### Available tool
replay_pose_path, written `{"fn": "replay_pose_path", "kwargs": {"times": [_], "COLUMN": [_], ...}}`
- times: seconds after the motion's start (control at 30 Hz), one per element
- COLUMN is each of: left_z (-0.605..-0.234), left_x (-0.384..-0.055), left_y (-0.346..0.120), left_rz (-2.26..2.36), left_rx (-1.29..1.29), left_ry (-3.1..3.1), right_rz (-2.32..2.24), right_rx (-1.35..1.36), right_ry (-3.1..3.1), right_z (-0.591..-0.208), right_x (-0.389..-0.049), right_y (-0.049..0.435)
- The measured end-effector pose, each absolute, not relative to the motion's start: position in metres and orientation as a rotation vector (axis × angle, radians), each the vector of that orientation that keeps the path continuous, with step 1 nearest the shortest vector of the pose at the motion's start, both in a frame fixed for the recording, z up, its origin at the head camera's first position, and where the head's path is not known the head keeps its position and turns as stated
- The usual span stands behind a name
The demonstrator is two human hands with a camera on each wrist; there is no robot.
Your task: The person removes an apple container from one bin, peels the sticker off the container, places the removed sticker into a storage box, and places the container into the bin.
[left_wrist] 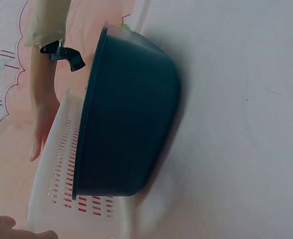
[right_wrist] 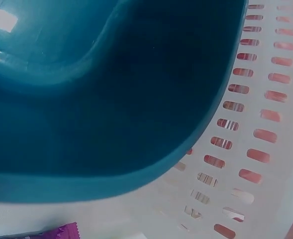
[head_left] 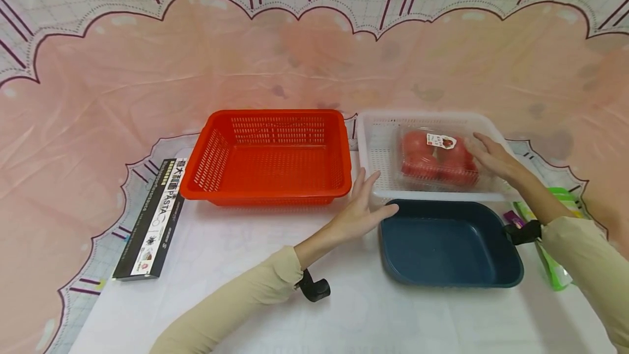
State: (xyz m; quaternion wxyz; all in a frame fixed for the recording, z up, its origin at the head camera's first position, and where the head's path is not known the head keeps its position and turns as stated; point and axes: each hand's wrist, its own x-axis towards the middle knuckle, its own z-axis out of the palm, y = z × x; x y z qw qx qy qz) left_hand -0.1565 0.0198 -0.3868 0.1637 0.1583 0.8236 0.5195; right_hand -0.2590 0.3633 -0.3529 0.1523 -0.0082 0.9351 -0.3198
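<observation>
Clerk: Principal item, and its place?
Cataloguer: Tomato pack [head_left: 437, 165], clear plastic, white label; lying in the white basket [head_left: 380, 149]. Long axis roughly 9 to 3 o'clock, with 12 pointing away from the person.

Clerk: Bearing from the hands?
Cataloguer: Right hand [head_left: 493, 160]: nearer, just beside the pack's 3 o'clock end, pack at its 9. Fingers extended, gripping nothing; whether the tips touch the plastic, cannot tell. Left hand [head_left: 356, 216]: farther, at the basket's 7 o'clock corner, pack at its 2. Fingers spread, nothing held.

Clerk: Obstructions?
Cataloguer: The basket's wall, between left hand and pack, judged the chief hindrance on that side. Blue basin [head_left: 437, 250], vacant, close against the basket's 6 o'clock side.

Clerk: Remaining stock?
Cataloguer: Red basket [head_left: 280, 173], vacant, at the white one's 9. Black pasta box [head_left: 152, 220], at the red basket's 8. Green pouch [head_left: 552, 266] and purple packet [head_left: 513, 218], around the white basket's 4 to 5 o'clock, partly hidden by the right arm.
</observation>
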Motion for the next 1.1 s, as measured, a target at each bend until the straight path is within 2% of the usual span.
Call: {"fn": "replay_pose_path", "kwargs": {"times": [0.73,1.1], "left_z": [-0.399,-0.417], "left_x": [-0.170,-0.188], "left_y": [0.044,0.060], "left_rz": [1.740,1.828], "left_rx": [0.269,0.153], "left_ry": [2.358,2.512], "right_rz": [-1.022,-0.971], "right_rx": [-0.010,0.043], "right_ry": [2.620,2.681], "right_z": [-0.359,-0.374], "right_x": [-0.260,-0.259], "right_y": [0.371,0.367]}}
